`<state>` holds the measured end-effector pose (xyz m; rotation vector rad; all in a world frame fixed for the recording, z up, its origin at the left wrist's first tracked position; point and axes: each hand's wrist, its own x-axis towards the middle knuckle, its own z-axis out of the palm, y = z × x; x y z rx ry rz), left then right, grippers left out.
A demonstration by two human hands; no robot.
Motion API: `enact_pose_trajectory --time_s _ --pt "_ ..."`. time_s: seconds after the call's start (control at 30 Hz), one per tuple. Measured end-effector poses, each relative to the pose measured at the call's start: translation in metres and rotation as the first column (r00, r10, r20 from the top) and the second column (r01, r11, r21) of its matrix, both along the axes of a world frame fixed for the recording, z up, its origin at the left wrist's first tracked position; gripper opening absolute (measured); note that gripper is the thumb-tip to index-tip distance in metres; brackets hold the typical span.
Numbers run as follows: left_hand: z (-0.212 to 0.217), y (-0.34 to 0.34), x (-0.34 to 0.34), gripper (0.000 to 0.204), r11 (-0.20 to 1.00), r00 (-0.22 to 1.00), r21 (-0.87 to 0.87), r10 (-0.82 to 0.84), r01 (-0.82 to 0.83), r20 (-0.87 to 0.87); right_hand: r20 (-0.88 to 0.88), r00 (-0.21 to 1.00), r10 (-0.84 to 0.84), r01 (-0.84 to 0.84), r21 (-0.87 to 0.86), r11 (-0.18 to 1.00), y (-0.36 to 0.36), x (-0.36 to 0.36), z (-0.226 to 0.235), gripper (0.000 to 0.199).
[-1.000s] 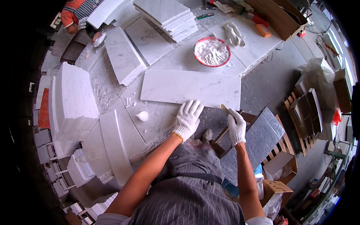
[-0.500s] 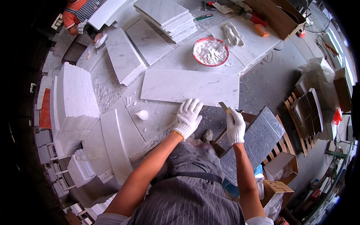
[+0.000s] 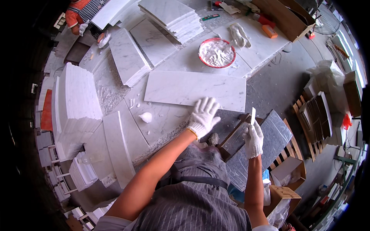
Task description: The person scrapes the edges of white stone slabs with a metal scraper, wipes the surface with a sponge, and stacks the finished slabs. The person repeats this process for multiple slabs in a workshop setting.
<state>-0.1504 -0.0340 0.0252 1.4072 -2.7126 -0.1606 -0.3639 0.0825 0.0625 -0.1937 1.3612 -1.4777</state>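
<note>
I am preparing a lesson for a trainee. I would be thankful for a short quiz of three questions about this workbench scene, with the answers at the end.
1. True or false: in this view, the left hand overlaps the near edge of the long white slab.
2. Which colour is the rim of the round bowl? A) blue B) red C) green
3. Fill the gap: the flat tool is held in the ____ hand.

Key: 1. True. 2. B. 3. Right; the right hand holds it upward from the fingers.
</note>
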Motion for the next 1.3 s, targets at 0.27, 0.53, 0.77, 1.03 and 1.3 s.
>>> enact_pose_trajectory --time_s 0.27,0.53,0.77,1.03,1.3 --pt "0.015 -0.018 0.001 0.062 0.995 0.992 0.018 0.095 -0.094 -0.079 -0.194 0.979 0.065 -0.048 0.089 0.995 0.0 -0.01 -0.012 0.03" --pt "0.038 0.015 -0.009 0.045 0.947 0.933 0.051 -0.302 0.317 -0.197 -0.717 0.605 0.347 -0.266 0.228 0.936 -0.041 0.007 -0.015 0.031" --pt "0.028 -0.041 0.06 0.052 0.979 0.982 -0.07 0.191 -0.191 -0.013 -0.886 0.035 0.462 -0.393 0.413 0.821 -0.078 0.02 -0.004 0.033" --pt "0.02 -0.04 0.066 0.05 0.978 0.984 -0.143 0.164 -0.152 0.075 -0.883 -0.101 0.458 -0.503 0.443 0.742 -0.09 0.014 0.0 0.039" --pt "0.025 -0.045 0.068 0.049 0.975 0.983 -0.175 0.154 -0.135 0.101 -0.921 -0.178 0.347 -0.562 0.385 0.732 -0.103 0.012 -0.005 0.039"
